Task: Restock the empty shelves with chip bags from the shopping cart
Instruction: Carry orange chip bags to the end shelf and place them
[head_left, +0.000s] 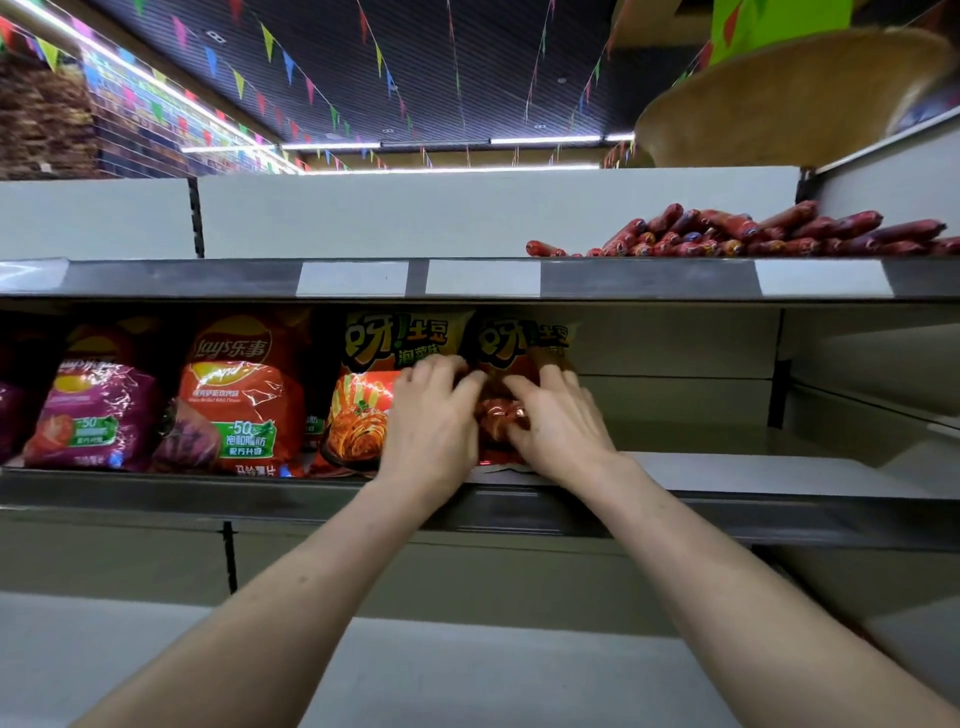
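Observation:
A red and yellow chip bag (522, 340) stands upright on the middle shelf (156, 488), at the right end of a row of bags. My left hand (431, 421) grips its left side and my right hand (558, 423) grips its right front. The foil is crumpled between my fingers. The lower half of the bag is mostly hidden behind my hands. A matching red and yellow bag (363, 400) stands right beside it on the left, partly covered by my left hand.
An orange Lay's bag (239, 395) and a purple Lay's bag (88, 410) fill the shelf further left. Right of my hands the shelf floor (753, 470) is bare. Red sausages (753, 234) are piled on the top shelf. A bare shelf (467, 670) lies below.

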